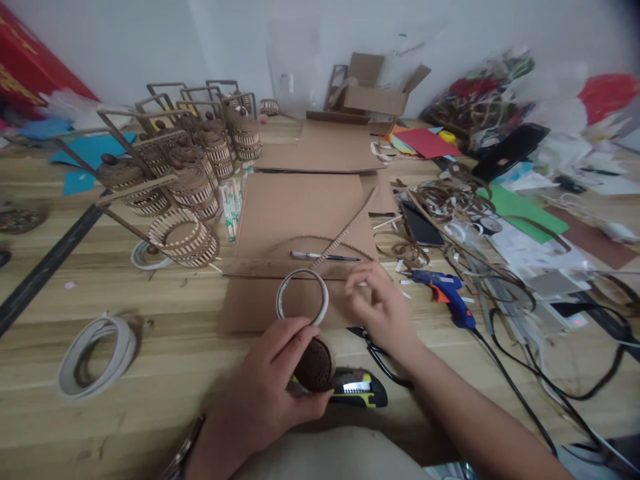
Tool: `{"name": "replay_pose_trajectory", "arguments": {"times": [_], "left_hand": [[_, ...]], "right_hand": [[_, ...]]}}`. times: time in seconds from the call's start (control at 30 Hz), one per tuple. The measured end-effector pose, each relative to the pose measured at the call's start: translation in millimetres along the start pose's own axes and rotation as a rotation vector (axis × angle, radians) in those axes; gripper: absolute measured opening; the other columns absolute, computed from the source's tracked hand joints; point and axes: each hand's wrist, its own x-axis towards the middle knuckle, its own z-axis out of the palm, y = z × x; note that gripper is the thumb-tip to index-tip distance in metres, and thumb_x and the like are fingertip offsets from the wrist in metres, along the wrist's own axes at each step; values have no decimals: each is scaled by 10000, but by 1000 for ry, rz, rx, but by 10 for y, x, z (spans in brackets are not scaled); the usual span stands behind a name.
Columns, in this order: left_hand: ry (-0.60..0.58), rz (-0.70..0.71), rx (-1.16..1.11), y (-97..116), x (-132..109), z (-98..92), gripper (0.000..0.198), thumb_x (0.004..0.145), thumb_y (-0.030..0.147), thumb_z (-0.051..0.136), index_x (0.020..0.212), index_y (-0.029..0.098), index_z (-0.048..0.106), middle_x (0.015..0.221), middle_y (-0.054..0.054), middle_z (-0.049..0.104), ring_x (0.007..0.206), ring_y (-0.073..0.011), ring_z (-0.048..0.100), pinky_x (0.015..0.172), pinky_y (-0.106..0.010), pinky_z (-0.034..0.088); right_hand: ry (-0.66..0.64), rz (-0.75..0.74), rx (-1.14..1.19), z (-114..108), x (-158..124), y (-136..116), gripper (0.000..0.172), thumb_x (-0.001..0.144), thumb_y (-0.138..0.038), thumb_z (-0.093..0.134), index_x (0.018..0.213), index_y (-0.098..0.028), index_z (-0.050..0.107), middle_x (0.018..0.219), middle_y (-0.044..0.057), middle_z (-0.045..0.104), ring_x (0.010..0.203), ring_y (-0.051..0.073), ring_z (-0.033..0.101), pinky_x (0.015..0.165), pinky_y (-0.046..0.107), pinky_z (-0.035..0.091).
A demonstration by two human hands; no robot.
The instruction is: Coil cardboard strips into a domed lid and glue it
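My left hand [273, 380] is closed around a small round brown carved disc [314, 365], held just above the table's front edge. A white tape ring [303, 298] stands right behind it, touching the fingers. My right hand [376, 301] hovers to the right of the ring with fingers curled in a pinch; what they hold, if anything, is too small to make out. Beneath my left hand lies a yellow and black utility knife [361, 389]. Black scissors [380, 357] lie under my right wrist.
Brown cardboard sheets [300, 207] carry a pen [320, 256] and a toothed strip [345, 233]. A blue glue gun [447, 293] with a black cable lies to the right. Wooden lantern-like cages [185, 173] stand at the back left. Another tape roll [97, 353] lies left. Paper scraps and a phone [420, 223] clutter the right.
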Motion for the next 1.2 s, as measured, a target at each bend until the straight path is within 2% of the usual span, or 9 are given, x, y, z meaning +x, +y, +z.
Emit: {"name": "replay_pose_trajectory", "arguments": {"times": [0.07, 0.13, 0.27, 0.37, 0.47, 0.67, 0.93, 1.07, 1.2], "left_hand": [[-5, -44, 14, -63, 4, 9, 552, 784, 205, 677, 1292, 202, 462, 1254, -135, 602, 1149, -282, 611, 984, -439, 538], [-7, -107, 46, -153, 17, 35, 520, 790, 215, 694, 1270, 222, 495, 1374, -150, 516, 1242, -314, 553, 1008, -478, 516], [40, -217, 70, -294, 33, 71, 485, 759, 228, 731, 1219, 209, 579, 1491, -174, 349, 1253, -360, 516, 977, -528, 515], [53, -263, 39, -297, 38, 52, 510, 732, 220, 743, 1221, 226, 598, 1321, -137, 498, 1166, -326, 558, 969, -518, 513], [-15, -286, -96, -256, 52, 29, 517, 764, 217, 707, 1259, 222, 558, 1153, -90, 595, 1072, -264, 614, 927, -446, 549], [-109, -378, -363, -202, 66, 28, 509, 825, 212, 636, 1318, 252, 518, 1273, -75, 576, 941, -178, 673, 766, -305, 612], [-110, -433, -479, -201, 51, 65, 581, 789, 304, 747, 1327, 227, 540, 1261, -91, 569, 1080, -237, 617, 945, -405, 549], [-79, -461, -526, -198, 49, 95, 544, 811, 354, 729, 1312, 220, 565, 1266, -94, 569, 1088, -245, 609, 956, -412, 540], [-73, -437, -538, -162, 49, 100, 556, 806, 375, 740, 1317, 238, 570, 1263, -83, 573, 1082, -242, 611, 963, -417, 537]], "right_hand": [[125, 90, 48, -54, 24, 111, 123, 872, -183, 567, 766, -228, 614, 832, 28, 604, 856, 204, 592, 793, 355, 468], [117, 95, 85, -88, 2, 165, 66, 879, -235, 614, 853, -241, 675, 911, 42, 606, 931, 217, 593, 842, 377, 479], [-83, 11, 195, -57, -149, 75, 362, 932, -341, 602, 1293, -327, 593, 996, 50, 644, 979, 221, 609, 890, 407, 500], [-255, -69, 237, 15, -250, -49, 655, 910, -391, 646, 1490, -365, 343, 1026, 40, 696, 984, 216, 643, 936, 417, 499], [-316, -91, 227, 96, -290, -128, 753, 919, -326, 648, 1534, -371, 216, 1014, 30, 725, 941, 201, 681, 919, 401, 523], [-252, -103, 290, 209, -304, -174, 677, 967, -222, 562, 1535, -347, 214, 931, 15, 731, 841, 157, 710, 808, 308, 585], [-158, -197, 169, 259, -359, -220, 727, 943, -135, 567, 1537, -361, 212, 931, 20, 738, 835, 179, 686, 793, 322, 568], [-157, -16, 446, 253, -340, -211, 641, 881, -166, 677, 1427, -407, 442, 913, -3, 697, 828, 159, 636, 787, 299, 531], [-31, 420, 960, 222, -283, -215, 261, 760, -348, 814, 1012, -333, 748, 899, -7, 636, 737, 116, 567, 664, 233, 485]]}}
